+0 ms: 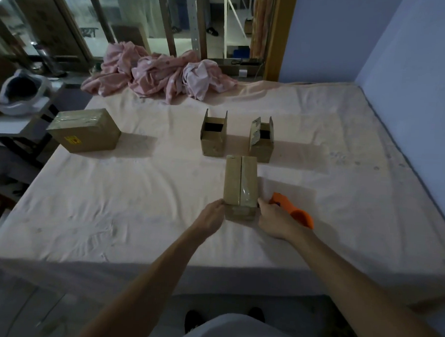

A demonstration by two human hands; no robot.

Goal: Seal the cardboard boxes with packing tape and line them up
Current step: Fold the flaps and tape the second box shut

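Observation:
A small closed cardboard box (240, 181) stands on the bed with a tape strip across its near end. My left hand (211, 215) presses against its near left corner. My right hand (271, 220) touches its near right corner with the fingertips. An orange tape dispenser (295, 210) lies on the sheet just behind my right hand, partly hidden by it. Two small boxes with flaps up, one (213, 137) on the left and one (262, 142) on the right, stand side by side beyond the closed box. A larger taped box (85, 131) sits far left.
The pale sheet of the bed (137, 202) stretches wide on both sides. A crumpled pink blanket (156, 74) lies at the far edge. A side table (12, 126) with a bag stands left of the bed. A blue wall (413, 88) borders the right.

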